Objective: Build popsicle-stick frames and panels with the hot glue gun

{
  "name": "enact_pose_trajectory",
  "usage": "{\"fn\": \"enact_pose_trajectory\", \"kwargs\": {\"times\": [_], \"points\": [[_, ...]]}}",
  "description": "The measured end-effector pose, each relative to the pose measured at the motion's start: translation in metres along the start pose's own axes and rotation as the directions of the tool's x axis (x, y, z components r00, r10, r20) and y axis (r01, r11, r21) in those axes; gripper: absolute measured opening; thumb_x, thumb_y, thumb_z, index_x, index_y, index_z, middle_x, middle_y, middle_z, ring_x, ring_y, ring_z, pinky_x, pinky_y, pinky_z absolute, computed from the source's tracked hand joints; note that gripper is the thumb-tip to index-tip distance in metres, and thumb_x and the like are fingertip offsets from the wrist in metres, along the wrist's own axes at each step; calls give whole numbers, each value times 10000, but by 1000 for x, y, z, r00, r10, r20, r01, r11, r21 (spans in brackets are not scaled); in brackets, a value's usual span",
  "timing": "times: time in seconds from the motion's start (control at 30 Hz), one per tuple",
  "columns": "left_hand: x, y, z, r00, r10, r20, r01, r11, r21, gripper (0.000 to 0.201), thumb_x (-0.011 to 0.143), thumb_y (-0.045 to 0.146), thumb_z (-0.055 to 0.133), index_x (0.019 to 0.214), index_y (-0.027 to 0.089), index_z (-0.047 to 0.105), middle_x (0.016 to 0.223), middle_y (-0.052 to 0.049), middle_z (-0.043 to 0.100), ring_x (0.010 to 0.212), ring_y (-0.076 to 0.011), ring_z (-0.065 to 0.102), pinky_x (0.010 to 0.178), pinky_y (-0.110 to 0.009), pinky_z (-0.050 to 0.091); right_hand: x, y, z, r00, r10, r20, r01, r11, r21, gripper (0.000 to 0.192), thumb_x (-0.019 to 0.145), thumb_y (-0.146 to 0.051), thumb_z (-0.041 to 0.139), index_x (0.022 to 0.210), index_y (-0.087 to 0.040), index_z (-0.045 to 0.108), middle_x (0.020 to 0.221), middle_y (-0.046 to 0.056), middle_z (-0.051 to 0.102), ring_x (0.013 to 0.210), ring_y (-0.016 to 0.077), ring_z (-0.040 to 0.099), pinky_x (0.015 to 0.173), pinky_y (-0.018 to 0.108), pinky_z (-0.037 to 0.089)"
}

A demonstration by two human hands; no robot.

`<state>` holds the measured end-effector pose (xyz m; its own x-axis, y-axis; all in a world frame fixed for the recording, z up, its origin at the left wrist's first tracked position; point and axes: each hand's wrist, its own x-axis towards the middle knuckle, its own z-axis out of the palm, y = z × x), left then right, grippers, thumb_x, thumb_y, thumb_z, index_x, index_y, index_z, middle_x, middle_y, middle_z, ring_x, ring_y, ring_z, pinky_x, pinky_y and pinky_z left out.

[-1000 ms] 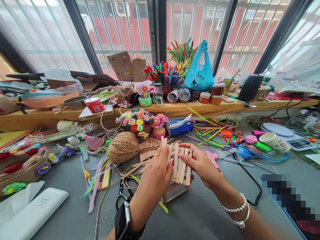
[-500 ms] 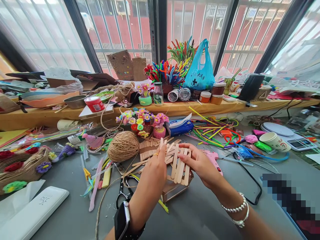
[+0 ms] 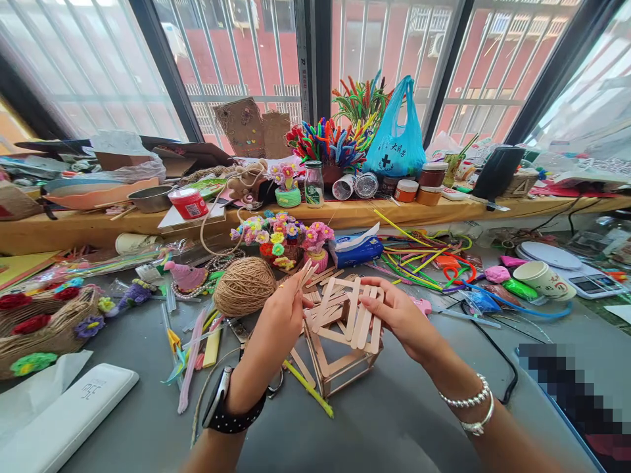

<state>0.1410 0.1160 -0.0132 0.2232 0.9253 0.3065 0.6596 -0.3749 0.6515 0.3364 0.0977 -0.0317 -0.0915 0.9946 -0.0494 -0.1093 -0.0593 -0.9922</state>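
A grey bench [image 3: 404, 420] spreads out in front of you, crowded with craft supplies, and beyond it a long wooden shelf [image 3: 89, 226] runs under the window. On the shelf stands a blue plastic bag [image 3: 394, 144], with a bunch of coloured pipe cleaners [image 3: 328, 141] just left of it. Near the left of the bench lies a white case [image 3: 69, 417]. A ball of twine [image 3: 244, 286] sits left of the middle, with small flower pots [image 3: 280, 240] just beyond it. On the right sits a paper cup [image 3: 542, 279], tipped on its side.

In the near middle of the bench stands a small frame of wooden sticks [image 3: 340, 358], open at the sides. Your right hand [image 3: 399, 315] holds a flat panel of sticks [image 3: 362, 315] by its right edge, fingers curled around it, over the top of the frame. Your left hand [image 3: 280, 315] is closed in a pinch on a couple of loose sticks [image 3: 304, 272], raised just left of the panel. A heap of spare sticks [image 3: 325, 292] lies on the bench just beyond your hands, and a yellow-green pipe cleaner [image 3: 308, 387] lies against the near left of the frame.
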Motion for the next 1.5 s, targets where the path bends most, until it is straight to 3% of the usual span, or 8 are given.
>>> {"fn": "enact_pose_trajectory", "kwargs": {"times": [0.17,0.37,0.57,0.73,0.9,1.03,1.2,1.5], "points": [[2,-3,-17,995,-82,63,81,997,16,374,833,208,263,1176,132,391,905,-55,624,590,-121,585,616,-242,475,2,-9,-15,997,2,-73,1,999,42,438,669,-375,635,1035,-200,471,759,-5,595,594,116,562,492,220,432],[-1,-26,-41,947,-228,228,115,899,423,276,785,108,297,963,152,504,828,-51,642,653,-141,609,606,-231,446,3,-17,-26,993,32,-110,-20,994,104,425,654,-344,658,1018,-220,477,753,-7,598,634,136,582,525,237,453],[-8,-30,-35,881,-261,396,-50,780,624,402,709,-9,323,1049,107,505,987,-130,626,914,-197,586,756,-277,421,3,-16,-25,995,46,-86,-37,994,104,424,652,-343,659,1018,-228,477,774,-8,605,616,125,575,510,227,445],[-9,-25,-26,834,-314,453,-56,769,636,297,690,57,434,928,147,588,909,-120,656,853,-234,614,713,-296,440,4,-14,-22,997,35,-66,-30,997,76,451,646,-366,657,1033,-223,475,730,-19,599,602,125,569,521,237,446],[-9,-29,-25,866,-292,405,-35,773,633,373,662,187,560,1031,138,549,992,-149,614,928,-286,574,762,-361,434,3,-12,-19,998,34,-43,-31,997,72,428,664,-361,646,1031,-218,480,771,-9,601,623,120,572,536,231,448],[-7,-15,-29,959,-195,204,17,761,648,262,742,186,478,995,168,544,982,-103,597,968,-252,545,795,-347,423,3,-10,-16,999,31,-34,-29,998,59,413,676,-378,633,1027,-216,486,786,1,611,607,118,568,524,232,443],[-6,14,-20,992,-5,-130,50,938,342,225,809,314,408,942,171,520,924,-71,580,856,-201,570,749,-330,456,1,-8,-11,999,32,-14,-31,998,46,429,673,-393,633,1025,-205,476,772,5,606,605,120,562,505,225,429],[-4,15,11,993,-107,52,117,950,-288,287,754,366,495,949,157,515,746,-22,594,606,-134,582,535,-255,501,-2,-9,-3,998,9,-59,-5,997,82,432,684,-396,619,1034,-199,457,763,-6,586,598,105,550,494,210,423]]}}
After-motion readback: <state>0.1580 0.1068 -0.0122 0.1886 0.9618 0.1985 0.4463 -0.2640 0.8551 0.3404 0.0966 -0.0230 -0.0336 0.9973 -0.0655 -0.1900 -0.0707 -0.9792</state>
